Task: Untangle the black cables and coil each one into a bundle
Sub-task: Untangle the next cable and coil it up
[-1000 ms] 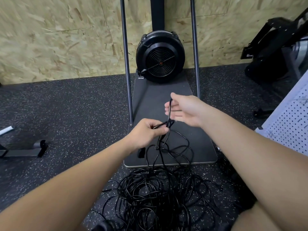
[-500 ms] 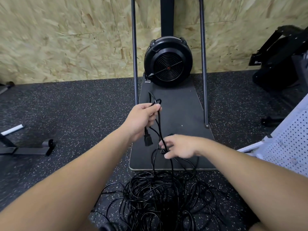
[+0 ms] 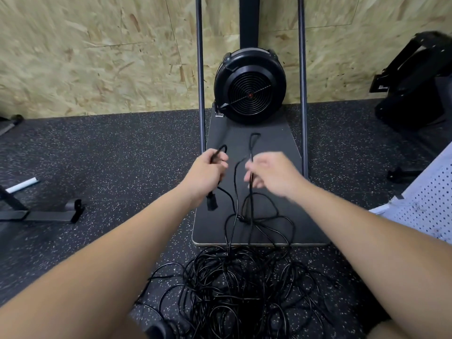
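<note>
Black cable [image 3: 233, 192] looped above my left hand [image 3: 205, 176] — fingers curled round it, plug [image 3: 211, 204] dangling below. My right hand [image 3: 271, 173] pinched another loop — blurred.

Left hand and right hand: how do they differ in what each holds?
The left hand grips a short cable loop with a plug dangling below it; no plug shows below the right hand. The right hand's loop rises taller and narrower, and that hand is blurred. Both hold black cable trailing down to the tangled pile.

Chipboard wall [image 3: 97, 57], speckled floor [image 3: 110, 167]
</note>
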Motion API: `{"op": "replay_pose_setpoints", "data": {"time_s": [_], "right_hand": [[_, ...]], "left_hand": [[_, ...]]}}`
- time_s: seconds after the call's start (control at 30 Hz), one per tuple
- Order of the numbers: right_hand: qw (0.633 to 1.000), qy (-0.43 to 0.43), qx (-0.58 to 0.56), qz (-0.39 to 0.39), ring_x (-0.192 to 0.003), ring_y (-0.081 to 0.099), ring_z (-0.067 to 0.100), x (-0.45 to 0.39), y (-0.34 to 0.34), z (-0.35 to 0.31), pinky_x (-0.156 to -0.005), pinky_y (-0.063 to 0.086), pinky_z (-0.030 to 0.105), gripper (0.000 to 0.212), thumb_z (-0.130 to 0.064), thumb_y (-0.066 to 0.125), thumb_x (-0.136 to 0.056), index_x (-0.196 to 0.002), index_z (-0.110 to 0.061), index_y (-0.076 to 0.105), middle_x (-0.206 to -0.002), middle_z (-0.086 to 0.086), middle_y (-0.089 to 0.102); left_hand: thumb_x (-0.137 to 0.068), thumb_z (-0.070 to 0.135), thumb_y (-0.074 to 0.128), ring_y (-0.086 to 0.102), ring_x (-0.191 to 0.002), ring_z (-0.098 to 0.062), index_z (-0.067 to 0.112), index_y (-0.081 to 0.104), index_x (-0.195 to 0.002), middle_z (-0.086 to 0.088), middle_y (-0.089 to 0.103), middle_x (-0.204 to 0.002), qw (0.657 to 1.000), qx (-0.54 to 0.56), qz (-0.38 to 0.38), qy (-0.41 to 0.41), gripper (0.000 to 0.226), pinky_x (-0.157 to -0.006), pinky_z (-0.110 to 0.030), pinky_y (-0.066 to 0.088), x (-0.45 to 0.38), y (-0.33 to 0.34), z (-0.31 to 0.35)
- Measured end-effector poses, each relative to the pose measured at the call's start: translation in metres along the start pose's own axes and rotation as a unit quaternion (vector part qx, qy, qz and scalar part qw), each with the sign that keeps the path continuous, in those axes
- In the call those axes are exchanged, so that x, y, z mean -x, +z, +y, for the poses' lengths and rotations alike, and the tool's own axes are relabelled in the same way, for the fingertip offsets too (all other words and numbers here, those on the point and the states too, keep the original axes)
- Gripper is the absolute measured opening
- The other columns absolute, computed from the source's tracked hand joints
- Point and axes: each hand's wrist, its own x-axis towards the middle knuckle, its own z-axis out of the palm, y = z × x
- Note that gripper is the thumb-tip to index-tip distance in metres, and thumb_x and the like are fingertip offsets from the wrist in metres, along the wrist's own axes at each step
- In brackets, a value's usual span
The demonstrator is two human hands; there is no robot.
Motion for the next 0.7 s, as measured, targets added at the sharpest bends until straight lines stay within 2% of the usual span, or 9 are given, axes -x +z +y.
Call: {"op": "replay_pose_setpoints", "data": {"time_s": [0.07,0.13,0.23,0.3,0.37,0.47,0.57,0.63,0.7], "right_hand": [[0.996,-0.02,-0.07,0.057,-0.071,0.071,0.023,-0.001,-0.016,-0.023,-0.069,0.062,0.038,0.023,-0.019,0.061,-0.11,-0.104,-0.002,0.076,-0.093,0.007,0.084],[0.987,-0.038,-0.136,0.081,-0.072,0.072,0.022,0.0,-0.03,-0.037,-0.068,0.061,0.033,0.023,-0.019,0.062,-0.11,-0.108,-0.003,0.077,-0.095,0.009,0.083],[0.977,-0.048,-0.182,0.1,-0.073,0.075,0.021,-0.001,-0.042,-0.041,-0.07,0.061,0.032,0.022,-0.019,0.063,-0.11,-0.111,-0.001,0.076,-0.095,0.009,0.083],[0.974,-0.048,-0.194,0.11,-0.075,0.077,0.022,-0.002,-0.046,-0.039,-0.073,0.061,0.034,0.022,-0.02,0.063,-0.111,-0.11,-0.003,0.076,-0.092,0.008,0.082],[0.971,-0.046,-0.203,0.113,-0.078,0.079,0.024,-0.005,-0.05,-0.035,-0.074,0.063,0.034,0.022,-0.021,0.062,-0.112,-0.11,-0.003,0.075,-0.094,0.009,0.083],[0.971,-0.015,-0.212,0.111,-0.09,0.083,0.026,-0.008,-0.056,-0.027,-0.079,0.067,0.033,0.022,-0.019,0.063,-0.111,-0.113,0.0,0.074,-0.102,0.013,0.083],[0.987,0.051,-0.109,0.108,-0.091,0.084,0.025,-0.006,-0.059,-0.014,-0.081,0.068,0.034,0.011,-0.01,0.068,-0.105,-0.105,-0.006,0.078,-0.1,0.014,0.083],[0.995,0.076,-0.022,0.066,-0.088,0.083,0.026,-0.002,-0.056,-0.007,-0.072,0.065,0.033,0.017,-0.003,0.065,-0.103,-0.099,-0.009,0.08,-0.093,0.011,0.084],[0.995,0.089,0.049,-0.016,-0.087,0.083,0.025,0.004,-0.049,-0.006,-0.066,0.06,0.031,0.022,0.002,0.062,-0.101,-0.104,-0.01,0.08,-0.093,0.008,0.084]], "left_hand": [[-0.088,0.003,0.057,0.047,-0.063,-0.014,0.019,0.068,-0.111,0.0,0.06,-0.086,0.998,-0.035,-0.047,-0.021,0.03,-0.051,-0.025,0.029,0.006,0.007,-0.009],[-0.078,0.012,0.061,0.042,-0.063,-0.013,0.02,0.074,-0.115,0.001,0.058,-0.082,0.991,-0.05,-0.113,-0.049,0.04,-0.052,-0.027,0.025,0.014,0.016,-0.015],[-0.091,0.009,0.06,0.036,-0.062,-0.01,0.012,0.077,-0.124,0.007,0.049,-0.074,0.976,-0.044,-0.2,-0.068,0.037,-0.057,-0.031,0.015,0.022,0.028,-0.017],[-0.1,0.007,0.056,0.033,-0.063,-0.011,0.008,0.078,-0.12,0.007,0.044,-0.072,0.963,-0.035,-0.257,-0.07,0.03,-0.058,-0.032,0.011,0.025,0.032,-0.013],[-0.102,0.007,0.056,0.034,-0.064,-0.012,0.009,0.079,-0.114,0.003,0.048,-0.075,0.954,-0.017,-0.292,-0.071,0.027,-0.054,-0.029,0.011,0.029,0.035,-0.008],[-0.103,0.006,0.062,0.042,-0.061,-0.01,0.012,0.079,-0.107,0.002,0.06,-0.078,0.969,-0.026,-0.242,-0.047,0.019,-0.051,-0.025,0.019,0.029,0.039,-0.008],[-0.104,0.014,0.069,0.045,-0.06,-0.011,0.016,0.075,-0.102,0.001,0.065,-0.078,0.989,-0.009,-0.147,-0.012,0.006,-0.052,-0.024,0.026,0.026,0.04,-0.007],[-0.105,0.018,0.07,0.043,-0.059,-0.011,0.014,0.071,-0.104,0.002,0.064,-0.075,0.994,0.028,-0.104,-0.006,0.004,-0.054,-0.026,0.025,0.019,0.034,-0.004],[-0.105,0.022,0.071,0.042,-0.058,-0.011,0.013,0.069,-0.098,0.003,0.059,-0.071,0.995,0.049,-0.084,0.0,0.011,-0.054,-0.026,0.023,0.014,0.027,0.0]]}}
